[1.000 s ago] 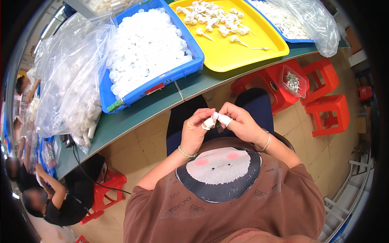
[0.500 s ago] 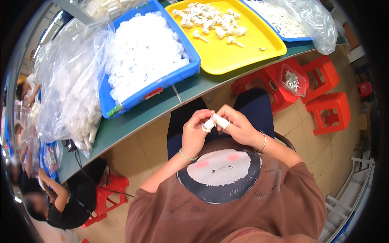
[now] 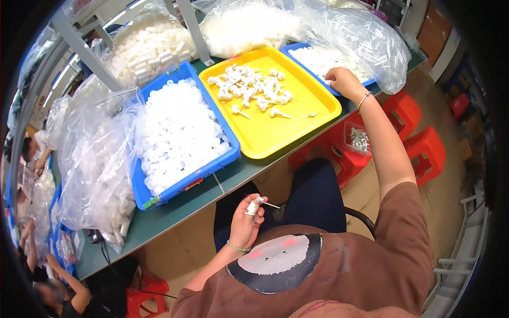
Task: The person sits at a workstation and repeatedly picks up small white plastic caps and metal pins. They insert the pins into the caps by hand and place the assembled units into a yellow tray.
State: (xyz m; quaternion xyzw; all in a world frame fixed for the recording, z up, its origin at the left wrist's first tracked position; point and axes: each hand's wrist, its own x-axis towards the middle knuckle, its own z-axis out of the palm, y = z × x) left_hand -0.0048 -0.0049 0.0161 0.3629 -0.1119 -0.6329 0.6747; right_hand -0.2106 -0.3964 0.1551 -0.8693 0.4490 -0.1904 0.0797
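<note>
Close above my lap, my left hand (image 3: 245, 227) is closed on a small white plastic part with a thin stem (image 3: 269, 204), which points to the right. White wrapping (image 3: 252, 208) covers one of its fingers. My right arm is stretched forward, and my right hand (image 3: 345, 84) is at the blue tray of small white pieces (image 3: 366, 82) at the far right. Its fingers are bent down and together among the pieces; their tips are partly hidden, so what they pinch cannot be made out. Between the hands lies a yellow tray (image 3: 286, 143) with a heap of white stemmed parts (image 3: 246, 87).
A blue tray (image 3: 220, 159) of white round caps stands left of the yellow one. Clear bags (image 3: 95, 153) flank the green table (image 3: 164, 230), with more white parts behind. Red stools (image 3: 428, 151) and a clear box of metal pieces (image 3: 358, 139) are at right. Co-workers sit at far left.
My hands have parted: the right went forward to the far-right tray, while the left stayed near my lap with the small part. The view has shifted, showing more of the table's back.
</note>
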